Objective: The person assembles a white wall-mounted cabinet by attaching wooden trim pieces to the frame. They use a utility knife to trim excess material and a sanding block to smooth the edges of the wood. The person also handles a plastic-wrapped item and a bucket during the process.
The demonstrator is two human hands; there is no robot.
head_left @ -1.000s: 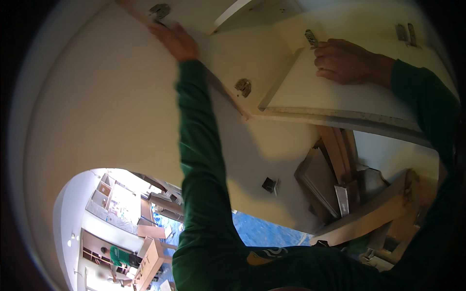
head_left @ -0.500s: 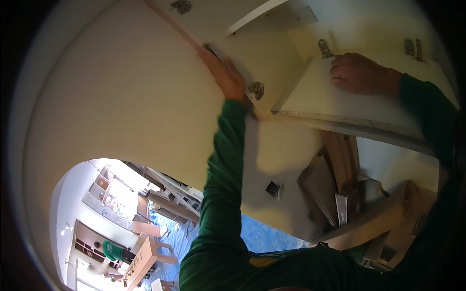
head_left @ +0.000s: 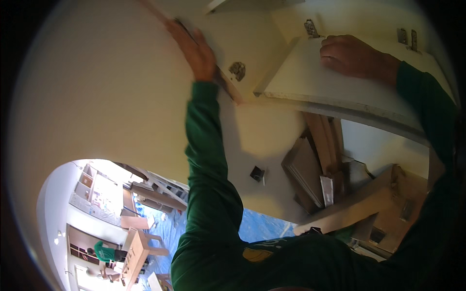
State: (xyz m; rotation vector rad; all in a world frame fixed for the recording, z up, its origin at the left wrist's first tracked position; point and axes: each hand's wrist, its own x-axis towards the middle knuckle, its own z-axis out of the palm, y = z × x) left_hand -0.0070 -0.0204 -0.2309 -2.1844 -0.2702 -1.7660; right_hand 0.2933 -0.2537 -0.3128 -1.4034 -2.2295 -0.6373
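the cream cabinet door (head_left: 340, 92) lies under the right hand (head_left: 352, 56), whose curled fingers press flat on its face just beside a metal hinge (head_left: 310, 28). left of the door, the left hand (head_left: 194, 46) lies open along a wooden edge strip (head_left: 228, 85). that hand is blurred, its fingertips hard to make out. the door is pale, with a chipped lower edge.

Left hand (head_left: 196, 48) and right hand (head_left: 352, 56) press a white panel (head_left: 310, 82), seemingly flat.

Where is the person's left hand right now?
In the head view the left hand is upper centre-left, pressed along the edge of a cream cabinet panel, just left of a round hinge hole.
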